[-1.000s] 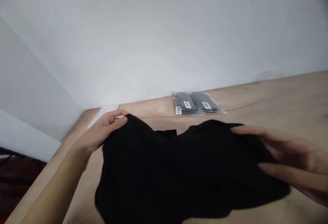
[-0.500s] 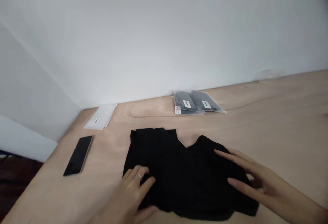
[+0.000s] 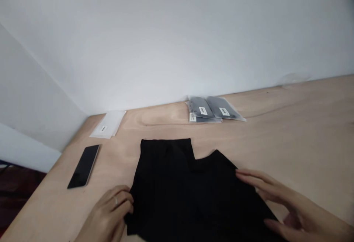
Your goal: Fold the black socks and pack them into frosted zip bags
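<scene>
A piece of black clothing, by its notched outline a pair of shorts (image 3: 190, 190), lies spread on the table with its two leg ends pointing away from me. Its near part runs out of the bottom of the view. At its left edge my left hand (image 3: 109, 210), wearing a ring, is closed with curled fingers on the cloth. My right hand (image 3: 287, 201) rests along the right edge, fingers stretched out and thumb apart, the fingertips touching the fabric.
A dark phone (image 3: 84, 166) lies on the wooden table (image 3: 304, 135) to the left. Behind it are white plastic bags (image 3: 108, 124) with a label. Several labelled clear packets (image 3: 212, 109) with dark contents lie against the wall (image 3: 177, 42). A clear plastic piece (image 3: 295, 79) is far right.
The black shorts have become flatter and squarer, with a sharper notch, and reach further towards me. My left hand has moved left to the edge; my right hand has shifted slightly nearer.
</scene>
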Demonstrator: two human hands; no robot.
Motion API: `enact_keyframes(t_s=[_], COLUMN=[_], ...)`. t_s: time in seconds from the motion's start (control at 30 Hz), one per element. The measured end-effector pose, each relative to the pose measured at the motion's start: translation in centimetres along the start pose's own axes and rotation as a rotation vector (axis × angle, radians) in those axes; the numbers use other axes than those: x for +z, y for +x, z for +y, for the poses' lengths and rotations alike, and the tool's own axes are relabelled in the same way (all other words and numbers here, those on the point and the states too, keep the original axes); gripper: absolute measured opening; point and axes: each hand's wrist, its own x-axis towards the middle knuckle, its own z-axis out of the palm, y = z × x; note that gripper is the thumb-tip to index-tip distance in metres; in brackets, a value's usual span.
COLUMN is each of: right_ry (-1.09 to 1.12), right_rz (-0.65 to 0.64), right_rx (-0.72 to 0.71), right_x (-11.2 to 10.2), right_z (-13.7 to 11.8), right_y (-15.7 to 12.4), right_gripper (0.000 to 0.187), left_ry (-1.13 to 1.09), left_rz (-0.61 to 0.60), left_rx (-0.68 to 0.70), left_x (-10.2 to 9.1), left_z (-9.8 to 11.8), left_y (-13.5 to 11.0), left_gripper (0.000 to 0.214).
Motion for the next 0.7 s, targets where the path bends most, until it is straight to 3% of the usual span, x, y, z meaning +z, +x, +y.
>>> enact_keyframes(t_s=[0.13,0.27,0.37,0.5,0.63,0.7], right_ry=[0.125,-0.026,-0.141,-0.202,-0.142,-0.092], right_rz=[-0.131,-0.026,-0.013,-0.134,-0.189,-0.163], right_rx=[0.025,-0.038,-0.12,-0.157,-0.163,-0.146], right_x=[-0.2,-0.8,-0.2,0.6,0.2,-0.3], right_z=[0.1,-1.9,-3.2,-4.7,-6.3,-6.6], right_y=[0.4,3.6,5.8,7.4,7.8,7.8], right_gripper=[0.047,0.048,0.045,0.031,0.017,0.015], left_ry=[0.085,0.034,0.0,-0.004,0.039,0.006], left_rz=[-0.243,-0.264,-0.188,-0.173,-0.22,-0.279], left_rx=[-0.124,-0.119,-0.023,0.076,-0.006,-0.031], left_x=[-0.1,0.0,1.4,4.9,8.0,8.7], left_z=[1.4,2.5,2.3,1.0,-0.4,-1.0], left_y=[0.2,2.5,5.7,11.5,17.0,18.7], left_gripper=[0.04,0.035,0.032,0.039,0.046,0.036])
